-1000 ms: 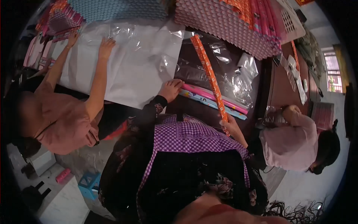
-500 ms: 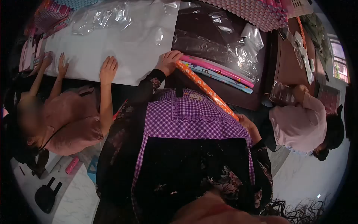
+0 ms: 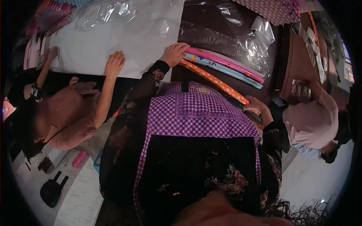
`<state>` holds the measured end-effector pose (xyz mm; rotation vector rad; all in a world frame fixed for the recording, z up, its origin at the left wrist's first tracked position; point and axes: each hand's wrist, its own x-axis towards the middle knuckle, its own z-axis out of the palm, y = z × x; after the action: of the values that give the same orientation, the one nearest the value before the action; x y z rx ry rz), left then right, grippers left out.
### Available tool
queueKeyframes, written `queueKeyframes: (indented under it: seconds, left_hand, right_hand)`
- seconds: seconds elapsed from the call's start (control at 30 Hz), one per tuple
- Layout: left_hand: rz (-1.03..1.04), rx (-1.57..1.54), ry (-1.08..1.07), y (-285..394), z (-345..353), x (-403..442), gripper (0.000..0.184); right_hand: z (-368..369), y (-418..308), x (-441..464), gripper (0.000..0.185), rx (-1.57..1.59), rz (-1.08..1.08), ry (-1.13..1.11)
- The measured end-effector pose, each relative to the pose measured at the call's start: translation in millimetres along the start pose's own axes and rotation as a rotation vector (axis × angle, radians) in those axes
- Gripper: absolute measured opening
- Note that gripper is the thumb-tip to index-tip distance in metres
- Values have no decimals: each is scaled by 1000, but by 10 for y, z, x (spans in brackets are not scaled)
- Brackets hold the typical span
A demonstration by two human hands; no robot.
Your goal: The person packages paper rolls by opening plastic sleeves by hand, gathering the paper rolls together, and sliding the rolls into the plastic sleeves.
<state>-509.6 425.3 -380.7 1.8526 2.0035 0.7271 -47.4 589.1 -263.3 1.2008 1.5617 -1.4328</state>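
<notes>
A long, slim orange roll with a pale printed pattern is held slantwise in front of the purple-and-white checked apron. Its right end is gripped by the right hand, whose fingers are curled around it. The left ends of the rolls are met by the left hand; its fingers are pressed together, but whether anything is pinched cannot be told. Beyond the orange roll, a light-blue patterned roll and a glossy pink roll are laid side by side on the dark brown surface, with crumpled clear plastic film behind them. To the left, a broad white sheet is touched at its near edge by a co-worker's hand.
</notes>
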Motion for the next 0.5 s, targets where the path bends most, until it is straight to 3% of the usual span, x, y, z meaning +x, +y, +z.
queueKeyframes:
  seconds: [0.2,0.27,0.5]
  left_hand:
    - [28,-106,-35,-79,-11,20,42]
    - [44,-77,-45,-90,-28,22,42]
    - [47,-40,-83,-66,-92,3,43]
  right_hand:
    - [-77,9,150,60,146,-111,50]
    - [-89,24,198,45,-88,-223,249]
    - [-82,30,356,40,5,-346,516]
